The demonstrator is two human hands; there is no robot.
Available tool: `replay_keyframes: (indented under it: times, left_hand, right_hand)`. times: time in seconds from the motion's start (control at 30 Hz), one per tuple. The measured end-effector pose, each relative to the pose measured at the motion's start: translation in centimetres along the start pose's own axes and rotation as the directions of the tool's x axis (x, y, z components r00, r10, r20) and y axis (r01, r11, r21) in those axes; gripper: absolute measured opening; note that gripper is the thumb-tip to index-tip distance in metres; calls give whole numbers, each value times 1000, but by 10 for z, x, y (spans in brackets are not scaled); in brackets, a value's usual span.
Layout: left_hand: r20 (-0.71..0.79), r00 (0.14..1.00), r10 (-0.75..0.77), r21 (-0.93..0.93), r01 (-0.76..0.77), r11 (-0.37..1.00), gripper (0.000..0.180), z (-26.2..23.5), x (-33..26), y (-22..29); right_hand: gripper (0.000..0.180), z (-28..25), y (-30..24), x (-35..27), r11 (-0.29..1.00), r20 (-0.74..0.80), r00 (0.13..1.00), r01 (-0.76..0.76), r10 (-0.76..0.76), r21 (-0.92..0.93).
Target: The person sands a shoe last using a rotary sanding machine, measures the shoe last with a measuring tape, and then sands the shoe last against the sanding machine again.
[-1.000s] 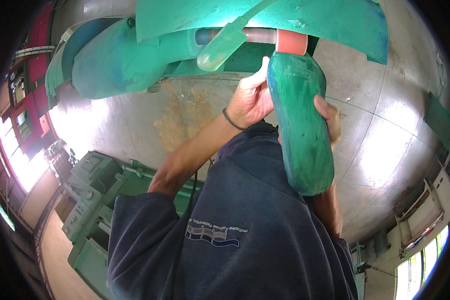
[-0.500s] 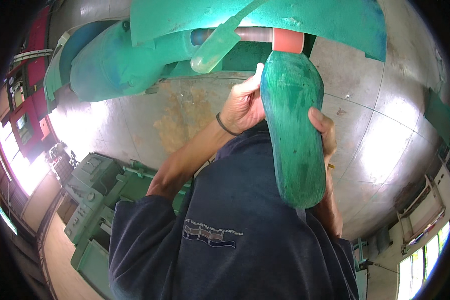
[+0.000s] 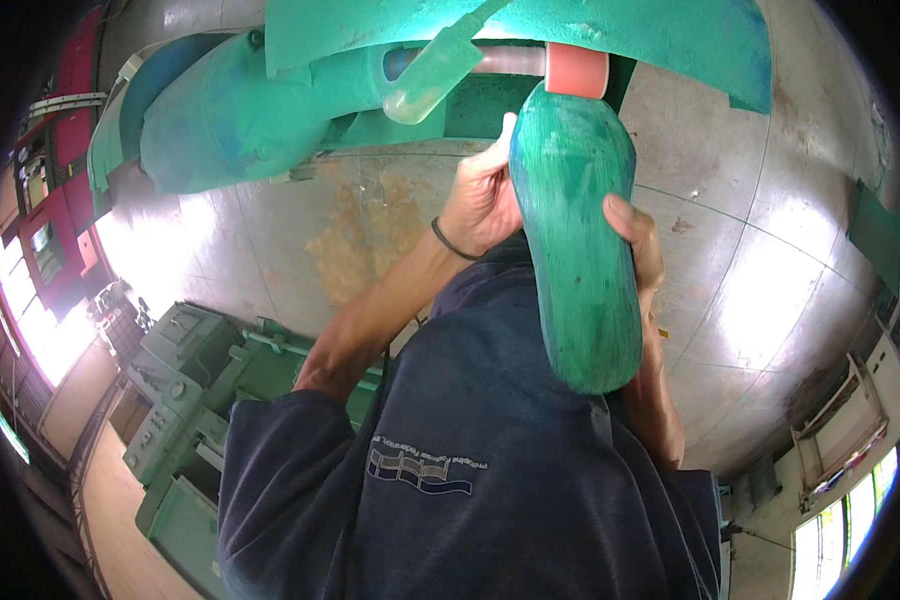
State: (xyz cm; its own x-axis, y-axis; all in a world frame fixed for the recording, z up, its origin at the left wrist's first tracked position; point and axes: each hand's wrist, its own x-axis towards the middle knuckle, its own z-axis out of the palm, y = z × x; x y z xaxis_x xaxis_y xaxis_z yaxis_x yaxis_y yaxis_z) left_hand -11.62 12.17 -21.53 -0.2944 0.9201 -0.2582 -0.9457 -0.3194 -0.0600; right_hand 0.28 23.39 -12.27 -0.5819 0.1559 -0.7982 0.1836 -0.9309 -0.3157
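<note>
A green, sole-shaped block that looks like a shoe last (image 3: 582, 240) is held lengthwise over my chest. Its far end meets, or nearly meets, a red-orange cylindrical roller (image 3: 577, 72) on a machine shaft (image 3: 515, 60); the exact contact is hard to make out. My left hand (image 3: 487, 195) grips the last's left edge near the far end, thumb stretched along its side. On the right edge, my right hand (image 3: 638, 240) is wrapped round the middle, thumb on the upper face and the other fingers hidden beneath.
A green machine hood (image 3: 610, 30) overhangs the roller. A rounded green housing (image 3: 230, 125) lies left along the shaft, with a dusty lamp-like bulb (image 3: 435, 80) hanging before it. Another green machine (image 3: 185, 380) stands at lower left. Grey tiled floor (image 3: 710, 240) extends right.
The last has shifted slightly up and to the left against the roller, both hands moving along with it. My grip looks the same.
</note>
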Motion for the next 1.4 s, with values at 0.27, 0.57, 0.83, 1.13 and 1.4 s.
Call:
replay_keyframes:
  times: [0.27, 0.57, 0.83, 1.13, 1.4]
  left_hand:
    - [85, 996, -29, -61, 35, 998, 37, -1, -1, 1]
    - [-13, 999, 43, -19, -43, 999, 38, -6, -2, 5]
    - [5, 999, 52, -89, -51, 995, 37, -11, 6, 11]
    - [-40, 997, 63, -48, -65, 997, 35, -16, 1, 13]
    - [-14, 998, 60, -14, -60, 998, 40, -7, -12, 6]
  right_hand:
    - [52, -5, 1, 0, 999, 70, 998, 9, -6, -48]
    - [51, 3, 4, 5, 995, 30, 1000, 12, -10, -95]
    - [50, -2, -2, 21, 997, 99, 995, -4, 12, -76]
    - [48, 3, 0, 16, 994, -7, 1000, -30, 29, -101]
    - [50, -7, 5, 6, 996, 47, 998, -37, 41, -86]
